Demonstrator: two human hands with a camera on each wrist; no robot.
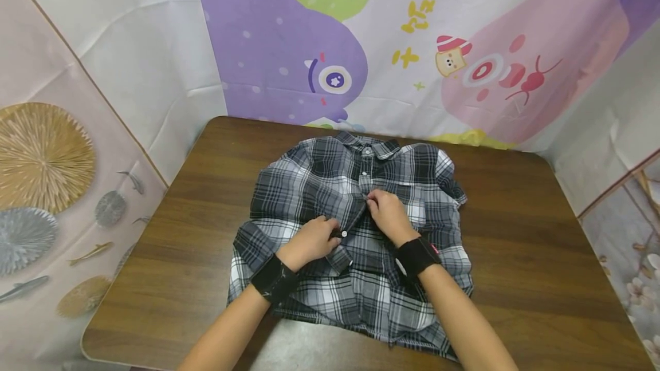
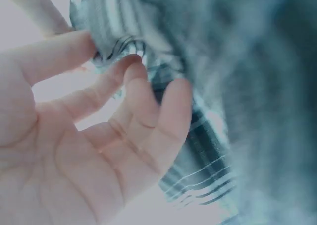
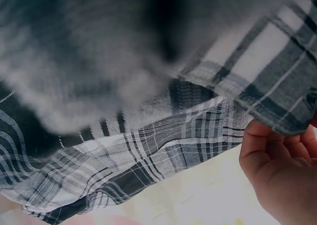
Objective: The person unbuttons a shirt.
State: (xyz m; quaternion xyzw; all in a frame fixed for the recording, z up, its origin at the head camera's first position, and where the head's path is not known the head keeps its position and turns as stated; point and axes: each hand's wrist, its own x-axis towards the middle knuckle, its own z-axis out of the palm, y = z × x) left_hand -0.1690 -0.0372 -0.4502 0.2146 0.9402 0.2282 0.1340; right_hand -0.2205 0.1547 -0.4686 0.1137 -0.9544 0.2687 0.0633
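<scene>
A black, grey and white plaid shirt [image 1: 289, 188] lies spread front up, its collar [image 1: 387, 149] at the far side. Its upper front is buttoned; lower down, the two front edges part. My left hand [image 1: 311, 240] pinches the front edge by a white button [image 1: 344, 234]. Higher up, the thumb and fingers of my right hand [image 1: 390, 216] pinch the opposite front edge. In the left wrist view, cloth hangs beyond the curved fingers [image 2: 176, 106]. The right wrist view has a flap of cloth [image 3: 277, 81] raised at my right fingertips.
Beneath the shirt is a brown wooden table [image 1: 526, 245] with rounded corners. A cartoon-printed cloth [image 1: 289, 56] hangs behind it, and patterned curtains [image 1: 46, 73] flank the sides. Each wrist wears a black band [image 1: 274, 280]. One shirt cuff [image 1: 337, 259] lies below my left hand.
</scene>
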